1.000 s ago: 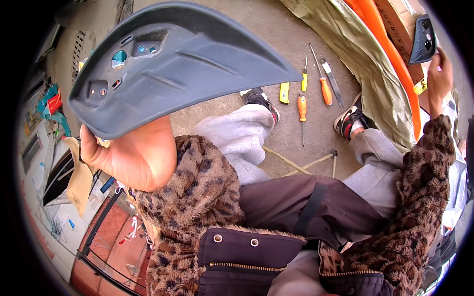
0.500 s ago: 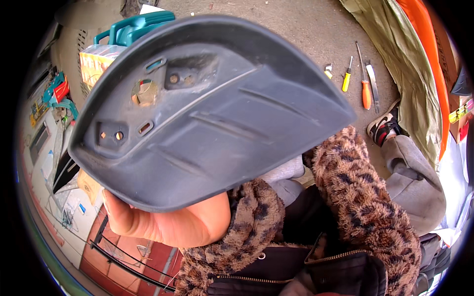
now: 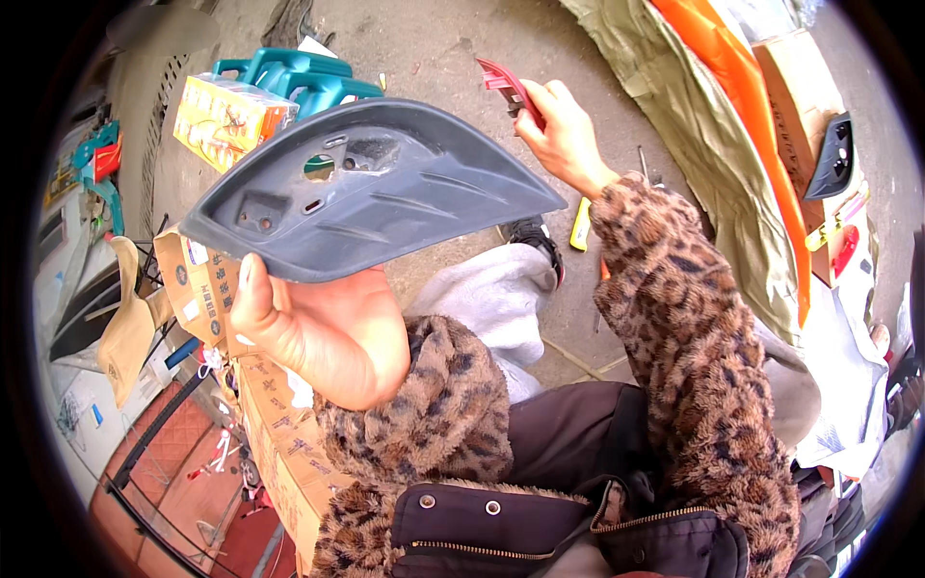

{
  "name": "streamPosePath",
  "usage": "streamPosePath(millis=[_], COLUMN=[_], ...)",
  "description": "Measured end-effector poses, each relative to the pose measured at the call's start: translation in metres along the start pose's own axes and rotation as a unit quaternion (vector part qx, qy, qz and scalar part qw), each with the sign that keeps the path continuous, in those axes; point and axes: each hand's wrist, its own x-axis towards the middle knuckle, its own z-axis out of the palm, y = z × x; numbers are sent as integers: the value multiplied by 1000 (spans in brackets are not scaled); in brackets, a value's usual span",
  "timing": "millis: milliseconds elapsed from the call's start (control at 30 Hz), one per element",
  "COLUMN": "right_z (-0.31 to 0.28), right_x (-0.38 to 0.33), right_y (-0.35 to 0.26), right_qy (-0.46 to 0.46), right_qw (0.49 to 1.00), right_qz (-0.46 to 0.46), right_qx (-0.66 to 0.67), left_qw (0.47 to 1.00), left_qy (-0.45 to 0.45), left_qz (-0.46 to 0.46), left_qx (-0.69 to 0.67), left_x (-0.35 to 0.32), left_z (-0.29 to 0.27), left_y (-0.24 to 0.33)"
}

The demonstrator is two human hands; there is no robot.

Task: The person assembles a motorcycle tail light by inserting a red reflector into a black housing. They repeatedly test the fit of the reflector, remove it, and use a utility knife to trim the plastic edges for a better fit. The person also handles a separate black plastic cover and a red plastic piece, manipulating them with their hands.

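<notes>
My left hand grips the lower edge of a dark grey plastic tail light housing, shaped like a half leaf. One round hole, two slots and small recesses with screw holes show in its face, along with several slanted ribs. The thumb lies at the lower left rim; the other fingers are hidden behind the housing. Up and to the right, my right hand pinches a narrow red lens piece with a dark back. This piece is seen almost edge-on and stays apart from the housing.
Teal plastic tool cases and an orange-and-white box stand at the far left. A yellow-handled screwdriver lies beyond my right forearm. At right are a green and orange tarp and another dark housing. Cardboard is at lower left.
My right hand, hidden before, now shows at upper right with the red lens piece. The housing has moved left and farther away, and appears smaller and flatter.
</notes>
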Motion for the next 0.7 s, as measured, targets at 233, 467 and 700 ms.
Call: streamPosePath(millis=[233,467,700], right_z=[-194,-267,-257], right_x=[2,-73,-122], right_y=[-89,-161,-187], right_qy=[64,29,24], right_qw=[940,980,996], right_qz=[-278,-187,-31], right_qx=[-187,-68,79], left_qw=[986,947,921], left_qy=[-145,-292,-329], left_qz=[-76,-133,-206], left_qx=[-14,6,28], left_x=[-17,-44,-78], left_z=[43,69,73], left_y=[-19,-49,-57])
